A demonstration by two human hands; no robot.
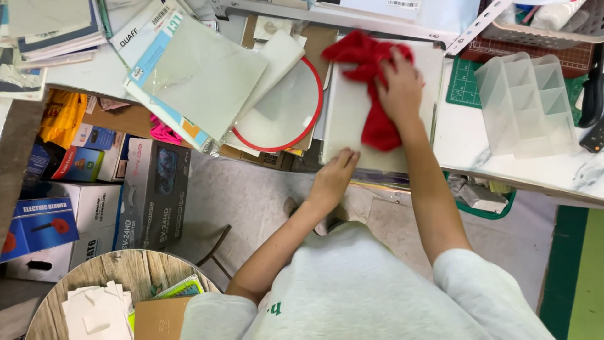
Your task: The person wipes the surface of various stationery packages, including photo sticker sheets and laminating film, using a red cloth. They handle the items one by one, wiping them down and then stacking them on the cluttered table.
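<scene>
A pale rectangular panel (pixel 349 113) lies on a stack at the table's edge. My right hand (pixel 399 88) presses a crumpled red cloth (pixel 368 69) flat against the panel's upper part. My left hand (pixel 336 173) rests on the panel's near edge, fingers curled over it, holding it steady.
A round white disc with a red rim (pixel 286 110) and several pale sheets (pixel 201 75) lie to the left. A clear plastic divider tray (pixel 525 104) stands on the marble tabletop at right. Cardboard boxes (pixel 151 195) sit on the floor at left, a round wooden table (pixel 126 277) below them.
</scene>
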